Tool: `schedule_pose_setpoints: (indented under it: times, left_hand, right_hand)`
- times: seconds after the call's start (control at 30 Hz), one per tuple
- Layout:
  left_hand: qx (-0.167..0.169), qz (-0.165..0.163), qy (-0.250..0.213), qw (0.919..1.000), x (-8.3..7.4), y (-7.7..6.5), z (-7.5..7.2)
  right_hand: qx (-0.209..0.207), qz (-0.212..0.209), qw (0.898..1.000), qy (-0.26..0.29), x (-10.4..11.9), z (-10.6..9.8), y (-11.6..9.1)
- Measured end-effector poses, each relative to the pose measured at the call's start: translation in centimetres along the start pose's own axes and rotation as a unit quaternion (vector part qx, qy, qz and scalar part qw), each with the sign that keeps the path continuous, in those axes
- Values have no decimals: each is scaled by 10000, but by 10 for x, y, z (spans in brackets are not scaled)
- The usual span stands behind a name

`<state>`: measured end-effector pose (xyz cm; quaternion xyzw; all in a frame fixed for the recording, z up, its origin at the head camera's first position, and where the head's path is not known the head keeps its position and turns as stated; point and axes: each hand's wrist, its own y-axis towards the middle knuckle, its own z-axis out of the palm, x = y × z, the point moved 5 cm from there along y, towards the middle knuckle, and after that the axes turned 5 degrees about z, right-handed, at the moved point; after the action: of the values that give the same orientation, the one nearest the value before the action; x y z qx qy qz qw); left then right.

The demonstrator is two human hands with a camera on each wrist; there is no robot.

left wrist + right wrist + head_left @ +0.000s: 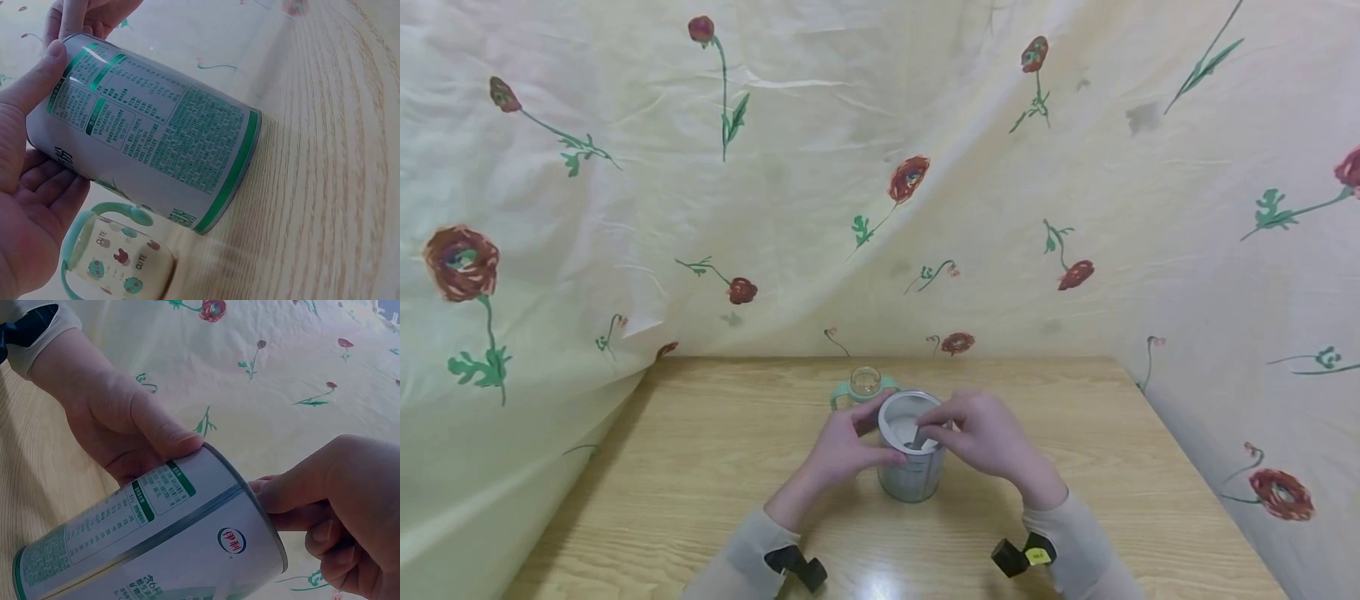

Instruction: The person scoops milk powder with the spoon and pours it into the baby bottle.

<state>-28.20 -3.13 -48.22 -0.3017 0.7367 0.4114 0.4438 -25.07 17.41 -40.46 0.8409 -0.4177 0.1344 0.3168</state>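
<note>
A milk powder can (910, 479) with no lid stands on the table. Its label, in the left wrist view, is white with green print. My left hand (844, 440) grips the can near the rim, thumb on the near side and fingers round the far side. Over the opening, the right hand (981, 429) pinches the handle of a small grey spoon (919, 436) whose lower end is inside the can. In the right wrist view the can's wall (206, 550) hides the right fingertips. Pale material shows inside the can.
Behind the can, slightly left, stands a clear baby bottle (866, 382) with mint-green handles and printed pictures. A wooden table (722, 467) lies beneath everything. Flowered cloth (805, 208) hangs behind the table and along both sides.
</note>
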Motion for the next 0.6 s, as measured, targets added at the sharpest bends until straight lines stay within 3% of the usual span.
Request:
schedule_pose_setpoints:
  times: [0.2,0.33,0.6]
  left_hand:
    - [26,-87,65,9999,-1,0,0]
    - [34,-116,20,9999,-2,0,0]
    - [42,-133,-50,9999,-2,-1,0]
  right_hand:
    - [58,980,9930,659,-9,-2,-1]
    - [-226,1751,9786,1059,-19,-6,-2]
    - [-983,2591,9450,1735,-38,-18,-12]
